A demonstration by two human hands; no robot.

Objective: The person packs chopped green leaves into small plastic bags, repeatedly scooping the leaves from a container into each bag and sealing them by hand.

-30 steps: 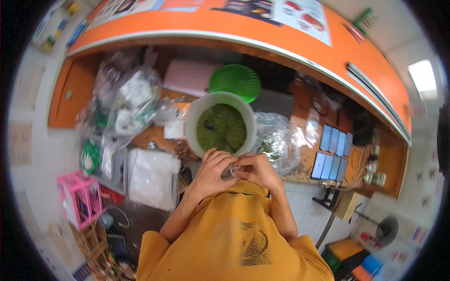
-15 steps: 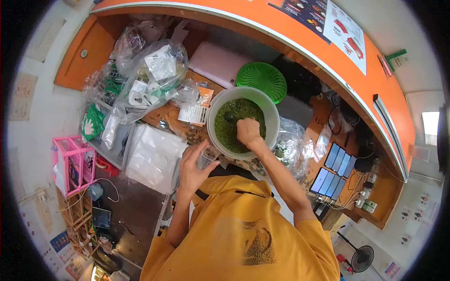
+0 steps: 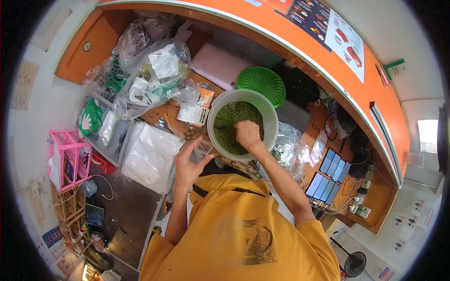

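Cup point(image 3: 203, 149) is being held by left hand point(image 3: 188, 164), thumb and fingers curved wide round it, just beside tub point(image 3: 271, 119); right hand point(image 3: 248, 135) is being held inside tub at green flakes point(image 3: 239, 112), fingers curled, grip cannot be told; lid point(image 3: 262, 86) is being rested behind, tub uncovered; handling seemingly being done mid-way, plenty of flakes left, cup fill unclear

in the middle of the frame, one left hand point(image 3: 188, 164), one right hand point(image 3: 248, 134), one tub point(image 3: 270, 114), one green lid point(image 3: 262, 84) and one clear cup point(image 3: 203, 148); at the left, one pink basket point(image 3: 57, 136); at the right, two rows of screens point(image 3: 329, 164); lower right, one fan point(image 3: 355, 263).
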